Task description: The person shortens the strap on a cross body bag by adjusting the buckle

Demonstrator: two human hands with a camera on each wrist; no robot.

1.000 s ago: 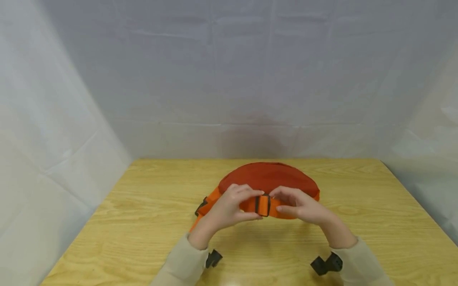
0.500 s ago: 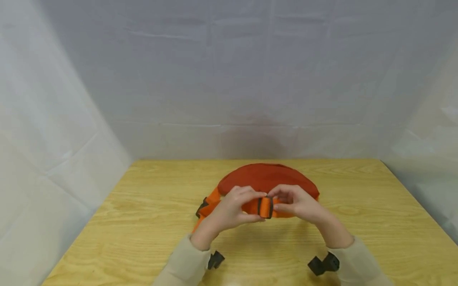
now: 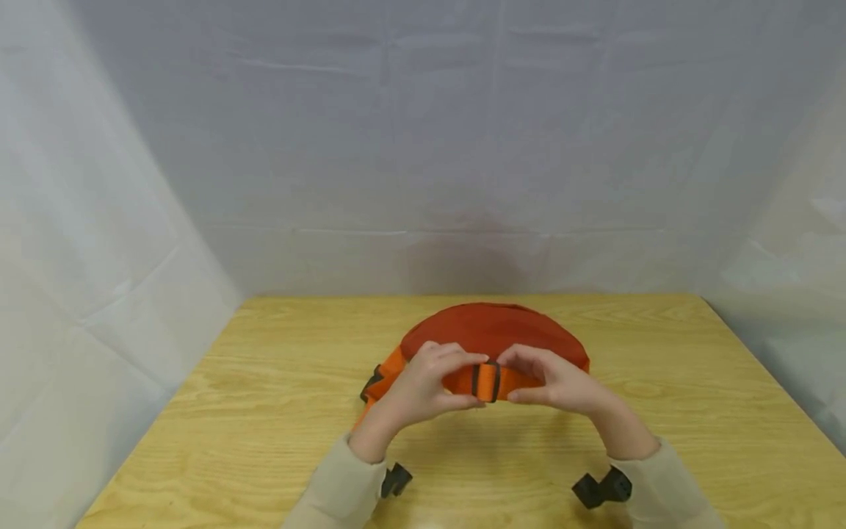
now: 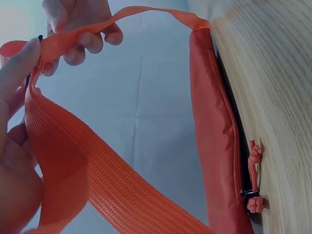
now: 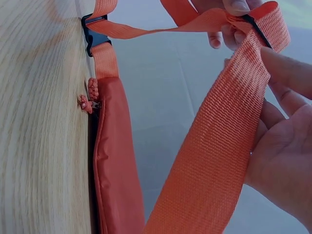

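A red waist bag (image 3: 492,328) sits on the table, its orange strap (image 3: 522,379) raised between the two hands. My left hand (image 3: 429,378) pinches the black strap slider (image 3: 486,381) by its upper and lower ends, thumb below. From the right, my right hand (image 3: 558,378) holds the strap just beside the slider, index finger at the top edge and thumb at the lower edge. A loop of webbing passes through the slider, seen also in the right wrist view, where the wide strap (image 5: 209,141) hangs down past the right palm.
A black side-release buckle (image 3: 373,383) joins the strap at the bag's left end. The zipper pull (image 4: 254,202) with orange cord lies against the wooden table (image 3: 277,411). White sheeting (image 3: 423,147) encloses the back and sides. Black wrist devices (image 3: 601,488) sit by the sleeves.
The slider shifted slightly right, then back left. The right fingers closed in near it, then spread, and the right thumb moved from the strap's face to its lower edge.
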